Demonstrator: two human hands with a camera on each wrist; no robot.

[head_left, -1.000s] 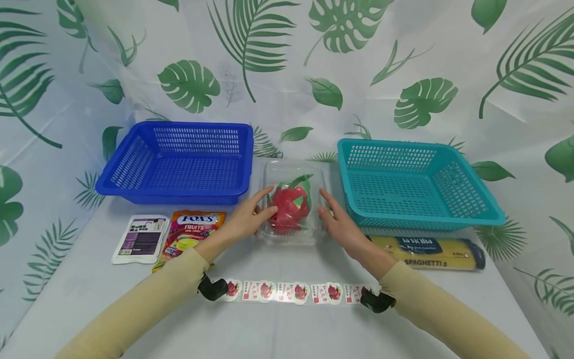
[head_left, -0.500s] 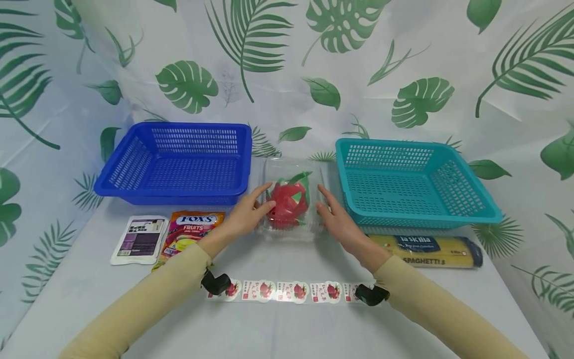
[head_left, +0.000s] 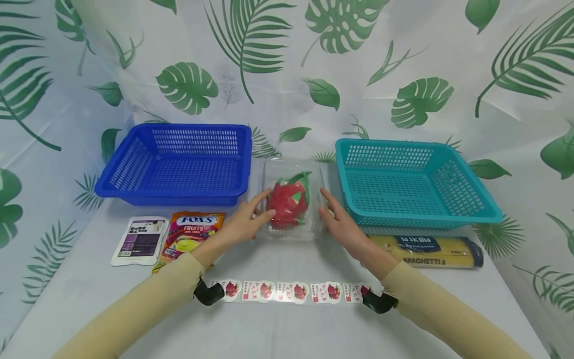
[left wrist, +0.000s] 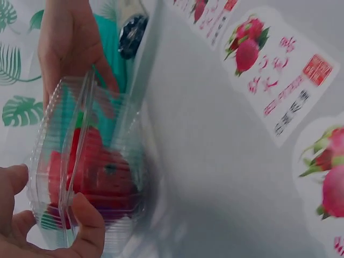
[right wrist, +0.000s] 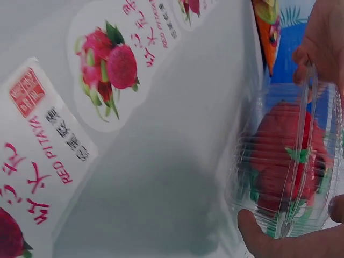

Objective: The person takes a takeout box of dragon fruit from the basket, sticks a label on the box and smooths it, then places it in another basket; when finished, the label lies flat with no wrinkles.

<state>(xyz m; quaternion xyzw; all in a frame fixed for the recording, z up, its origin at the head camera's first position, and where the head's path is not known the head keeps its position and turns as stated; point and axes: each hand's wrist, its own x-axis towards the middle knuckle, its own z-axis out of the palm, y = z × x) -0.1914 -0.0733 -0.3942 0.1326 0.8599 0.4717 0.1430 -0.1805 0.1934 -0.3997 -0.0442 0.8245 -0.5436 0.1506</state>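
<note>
Two hands on one clear plastic box [head_left: 287, 235], dragon-fruit-looking thing [head_left: 288, 202] inside
Left hand [head_left: 244, 222] has thumb and fingers around one end, right hand [head_left: 344, 230] grips the other. Box sits on the table [head_left: 278, 329] between the blue basket [head_left: 179, 196] and the teal one [head_left: 426, 220], strip of pitaya stickers [head_left: 293, 292] lying nearer the person.

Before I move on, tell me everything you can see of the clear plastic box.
The clear plastic box looks thin and ribbed, a squarish clamshell with its lid lowered; I can't tell whether it is latched. A red fruit with green tips shows inside. The box sits flat on the white table between the blue basket and the teal basket. The left hand and right hand hold opposite sides.
</note>
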